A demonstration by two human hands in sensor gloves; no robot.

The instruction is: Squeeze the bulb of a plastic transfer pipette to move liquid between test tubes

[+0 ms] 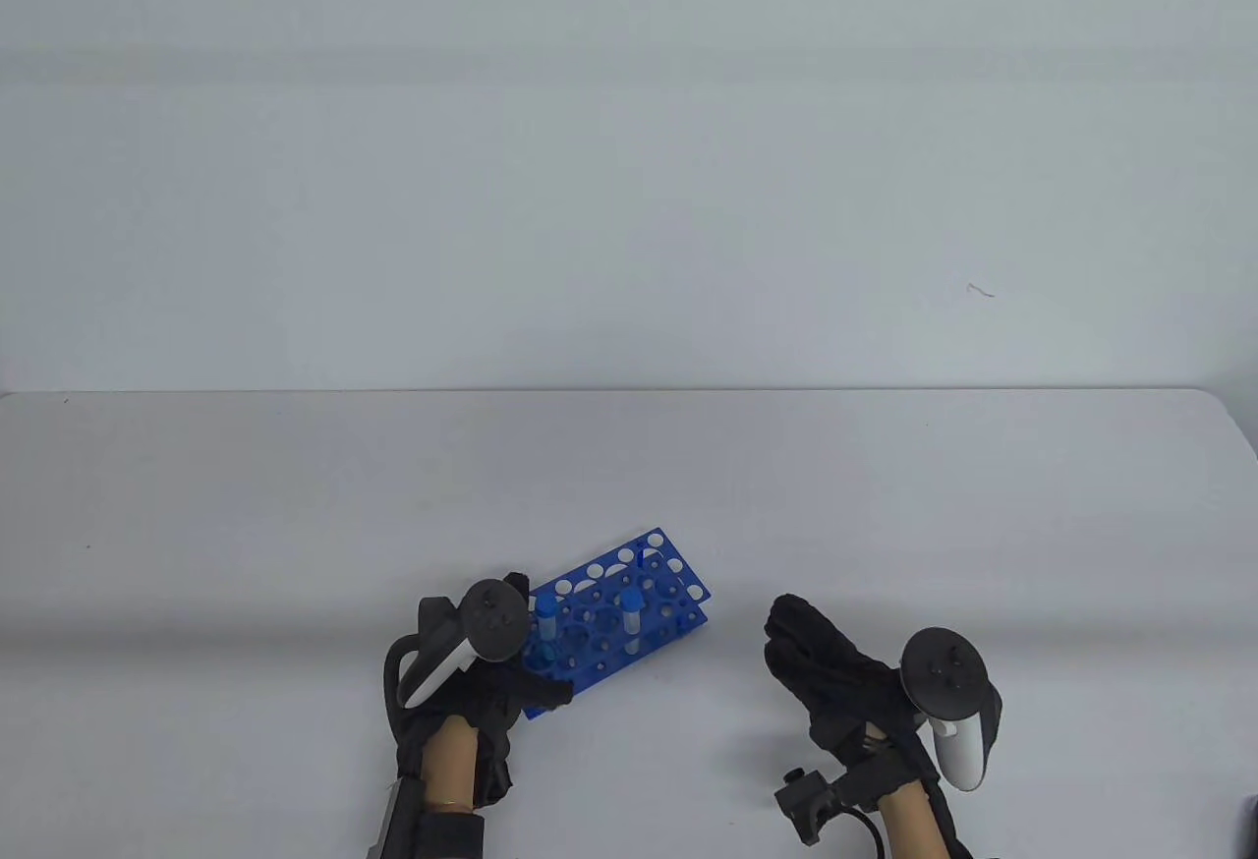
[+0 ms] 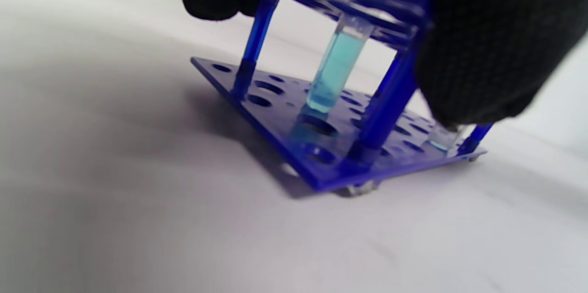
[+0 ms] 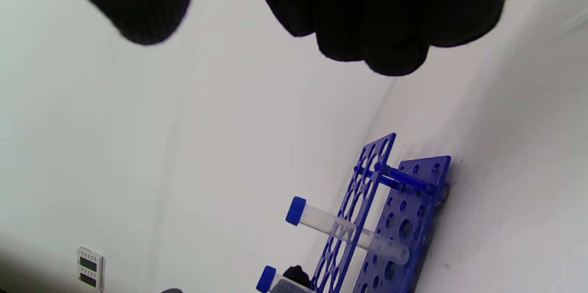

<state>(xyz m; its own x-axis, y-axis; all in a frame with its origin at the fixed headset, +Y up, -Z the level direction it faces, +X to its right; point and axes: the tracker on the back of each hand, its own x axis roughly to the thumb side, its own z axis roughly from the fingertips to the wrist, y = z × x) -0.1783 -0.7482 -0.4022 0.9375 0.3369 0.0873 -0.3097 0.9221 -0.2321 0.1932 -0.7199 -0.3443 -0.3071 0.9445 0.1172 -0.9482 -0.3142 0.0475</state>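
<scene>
A blue test tube rack (image 1: 644, 594) stands on the white table, holding two blue-capped tubes (image 1: 630, 615). My left hand (image 1: 531, 651) grips the rack's near end; its fingers (image 2: 487, 45) clamp the top plate. The tube nearest this hand (image 2: 335, 72) holds light blue liquid. The other tube (image 3: 349, 231) looks clear and empty in the right wrist view. My right hand (image 1: 801, 643) is to the right of the rack, apart from it, holding nothing; its fingers (image 3: 381, 31) hang loosely. No pipette shows in any view.
The table's far edge (image 1: 629, 393) meets a pale wall. A small black camera mount (image 1: 806, 800) sits at my right wrist. A small white tag (image 3: 89, 265) lies on the table in the right wrist view.
</scene>
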